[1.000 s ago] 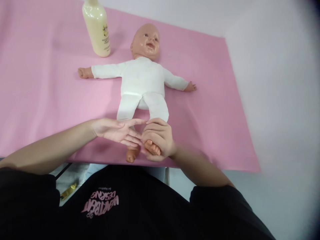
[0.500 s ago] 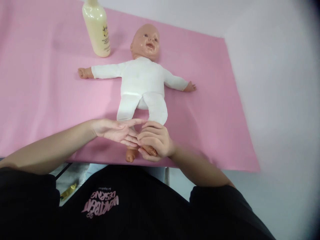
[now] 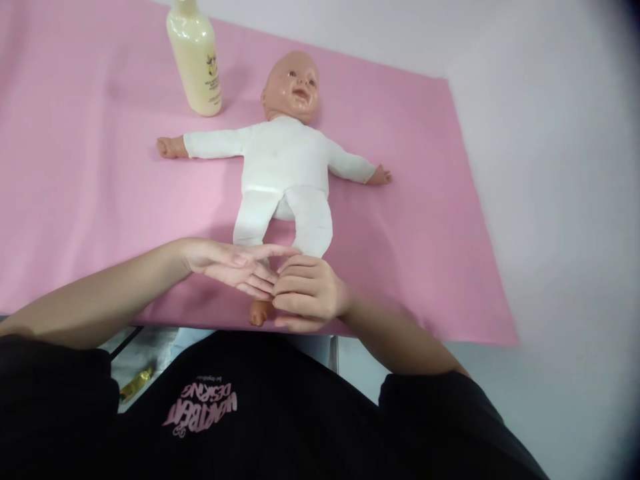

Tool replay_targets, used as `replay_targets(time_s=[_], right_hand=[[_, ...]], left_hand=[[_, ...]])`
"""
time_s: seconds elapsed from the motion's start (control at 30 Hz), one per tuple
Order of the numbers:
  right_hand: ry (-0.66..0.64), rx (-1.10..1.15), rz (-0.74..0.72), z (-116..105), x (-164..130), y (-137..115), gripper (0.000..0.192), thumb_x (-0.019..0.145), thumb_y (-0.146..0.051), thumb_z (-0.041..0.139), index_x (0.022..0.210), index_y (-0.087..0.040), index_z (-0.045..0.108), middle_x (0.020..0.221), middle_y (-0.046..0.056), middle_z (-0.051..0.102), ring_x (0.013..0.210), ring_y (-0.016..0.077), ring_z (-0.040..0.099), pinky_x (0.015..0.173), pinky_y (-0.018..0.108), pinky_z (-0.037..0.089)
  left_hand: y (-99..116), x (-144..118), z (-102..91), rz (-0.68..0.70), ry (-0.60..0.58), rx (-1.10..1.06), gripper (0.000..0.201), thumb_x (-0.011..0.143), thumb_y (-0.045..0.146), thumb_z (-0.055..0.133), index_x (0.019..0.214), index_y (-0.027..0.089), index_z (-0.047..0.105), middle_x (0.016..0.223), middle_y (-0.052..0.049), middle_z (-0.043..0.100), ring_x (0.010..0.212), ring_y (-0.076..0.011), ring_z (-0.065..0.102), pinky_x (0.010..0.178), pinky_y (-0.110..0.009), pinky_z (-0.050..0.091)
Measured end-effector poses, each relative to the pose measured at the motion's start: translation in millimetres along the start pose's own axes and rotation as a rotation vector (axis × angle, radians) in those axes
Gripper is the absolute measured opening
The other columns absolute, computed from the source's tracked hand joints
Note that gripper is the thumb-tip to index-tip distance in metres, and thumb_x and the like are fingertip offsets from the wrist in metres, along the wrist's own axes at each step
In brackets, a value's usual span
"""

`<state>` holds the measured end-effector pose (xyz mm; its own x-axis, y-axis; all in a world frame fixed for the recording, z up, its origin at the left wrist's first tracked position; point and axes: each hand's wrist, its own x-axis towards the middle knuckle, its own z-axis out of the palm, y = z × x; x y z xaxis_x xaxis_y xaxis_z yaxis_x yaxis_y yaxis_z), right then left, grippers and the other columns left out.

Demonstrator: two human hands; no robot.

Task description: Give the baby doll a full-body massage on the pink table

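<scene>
Here, as seen from beside the desk:

Surface: a pink mat (image 3: 100, 173) covers most of the pale desk (image 3: 550, 200), its near edge just in front of the person.
Room: a plain white wall lies behind the far edge of the mat; a small gold-coloured object (image 3: 134, 385) shows below the near edge, too small to identify.
Baby doll: the baby doll (image 3: 283, 160) lies on its back in the middle of the mat, in a white suit, arms stretched out to both sides, head toward the wall, feet toward the person.
Right hand: the right hand (image 3: 307, 293) has its grip curled shut around the doll's foot on that side, hiding the foot.
Left hand: the left hand (image 3: 233, 267) is flat with fingers spread, lying across the doll's other lower leg; its fingertips touch the right hand, and a bare foot (image 3: 260, 311) shows beneath it.
Bottle: a cream lotion bottle (image 3: 195, 60) stands upright near the doll's head, apart from it.
Writing: the bottle's label print is too small to read; the person's black shirt (image 3: 280, 413) bears pink lettering, seen upside down, reading "WARTBEAT DESIGNS" as best I can tell.
</scene>
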<state>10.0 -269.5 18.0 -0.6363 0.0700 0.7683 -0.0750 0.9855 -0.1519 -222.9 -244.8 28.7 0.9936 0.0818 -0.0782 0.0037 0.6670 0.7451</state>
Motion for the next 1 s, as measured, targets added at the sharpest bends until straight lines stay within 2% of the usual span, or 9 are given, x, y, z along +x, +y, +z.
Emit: replay_targets(time_s=[0.13,0.23,0.3,0.43,0.5,0.63,0.8,0.9,1.0], right_hand=[[-0.154,0.008,-0.040,1,0,-2,0.010,0.094,-0.021,0.058,0.088,-0.021,0.066,0.079,-0.002,0.071,0.075,0.0108,0.067,0.082,0.028,0.056],[-0.237,0.022,-0.047,1,-3,-4,0.014,0.096,-0.022,0.053,0.097,-0.021,0.067,0.090,0.002,0.073,0.084,0.0120,0.069,0.083,0.029,0.056],[-0.258,0.031,-0.036,2,-5,-4,0.017,0.097,-0.023,0.051,0.100,-0.020,0.067,0.090,0.003,0.073,0.084,0.0129,0.069,0.081,0.029,0.055],[-0.340,0.031,0.017,7,-7,-5,0.016,0.093,-0.019,0.051,0.097,-0.021,0.067,0.080,0.000,0.069,0.074,0.0131,0.065,0.075,0.028,0.052],[-0.421,0.032,0.029,9,-6,-6,0.017,0.092,-0.018,0.052,0.098,-0.022,0.067,0.078,0.000,0.069,0.070,0.0128,0.063,0.072,0.027,0.050],[-0.485,0.084,0.083,10,-1,-9,0.018,0.092,-0.018,0.051,0.095,-0.021,0.069,0.072,-0.002,0.069,0.067,0.0117,0.062,0.071,0.026,0.047],[-0.520,0.240,0.251,7,5,-8,0.016,0.089,-0.021,0.056,0.080,-0.021,0.069,0.062,-0.004,0.064,0.058,0.0112,0.057,0.066,0.026,0.045],[-0.534,0.412,0.391,3,6,-4,0.019,0.092,-0.030,0.061,0.079,-0.021,0.071,0.063,-0.003,0.067,0.058,0.0098,0.058,0.066,0.024,0.046],[-0.502,0.815,0.581,-5,5,1,0.025,0.094,-0.041,0.065,0.086,-0.017,0.071,0.065,-0.001,0.069,0.056,0.0084,0.061,0.059,0.021,0.047]], left_hand=[[8,-5,-1.8,-0.119,-0.035,0.002,0.114,0.078,0.059,0.077,0.165,0.024,0.012,0.150,-0.016,0.056,0.143,-0.0323,0.051,0.115,-0.046,0.042],[15,-9,-2.4,-0.151,-0.002,-0.015,0.106,0.071,0.055,0.083,0.160,0.025,0.034,0.137,-0.014,0.066,0.133,-0.0342,0.061,0.103,-0.043,0.052],[20,-11,-3.6,-0.181,-0.026,-0.016,0.103,0.070,0.052,0.083,0.158,0.024,0.038,0.131,-0.014,0.070,0.128,-0.0341,0.064,0.099,-0.042,0.054],[29,-20,-11.1,-0.264,-0.008,0.013,0.108,0.070,0.052,0.083,0.159,0.013,0.035,0.122,-0.019,0.073,0.127,-0.0395,0.063,0.101,-0.049,0.053],[30,-24,-17.2,-0.238,0.026,0.063,0.115,0.073,0.057,0.080,0.161,0.007,0.025,0.129,-0.023,0.069,0.131,-0.0406,0.060,0.106,-0.051,0.049],[25,-27,-29.3,-0.164,-0.063,0.177,0.118,0.085,0.071,0.063,0.163,0.007,0.002,0.147,-0.027,0.055,0.136,-0.0363,0.056,0.112,-0.048,0.043],[21,-30,-39.8,-0.158,-0.066,0.226,0.122,0.083,0.079,0.056,0.162,0.006,-0.002,0.145,-0.027,0.057,0.134,-0.0371,0.058,0.111,-0.049,0.043],[21,-34,-47.9,-0.123,-0.003,0.228,0.123,0.081,0.078,0.057,0.162,0.006,0.000,0.142,-0.027,0.060,0.132,-0.0389,0.060,0.109,-0.051,0.043],[21,-39,-56.6,-0.047,0.024,0.207,0.118,0.079,0.076,0.061,0.163,0.011,0.010,0.143,-0.026,0.060,0.130,-0.0390,0.062,0.107,-0.049,0.046]])
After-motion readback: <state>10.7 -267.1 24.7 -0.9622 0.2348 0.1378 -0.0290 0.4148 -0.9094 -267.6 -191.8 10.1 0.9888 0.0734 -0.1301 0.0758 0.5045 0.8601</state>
